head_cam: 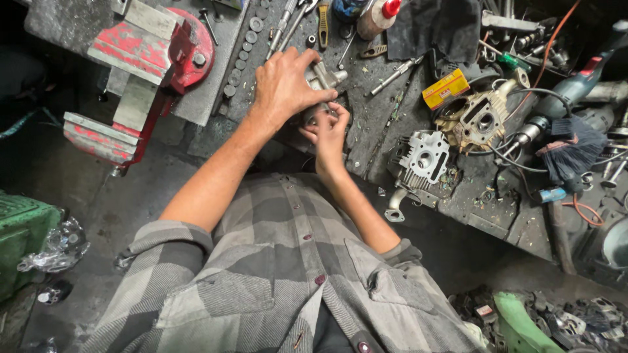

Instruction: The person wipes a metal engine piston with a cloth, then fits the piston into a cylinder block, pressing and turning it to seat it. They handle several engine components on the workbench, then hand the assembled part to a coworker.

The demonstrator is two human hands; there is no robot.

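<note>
My left hand [286,84] grips a small grey metal engine part [322,77] from above, at the near edge of a dark, greasy workbench [373,124]. Just below it, my right hand [328,131] has its fingers curled against the underside of the same part. Most of the part is hidden under the two hands, so its shape is unclear. Both forearms reach out from grey checked sleeves.
A red bench vise [140,72] stands at the left. Wrenches [284,23], a row of sockets [243,49] and a red-capped bottle [378,16] lie behind. Two cylinder heads [425,157] [481,117], a yellow box [445,88], a brush [575,147] and a power tool [589,78] crowd the right.
</note>
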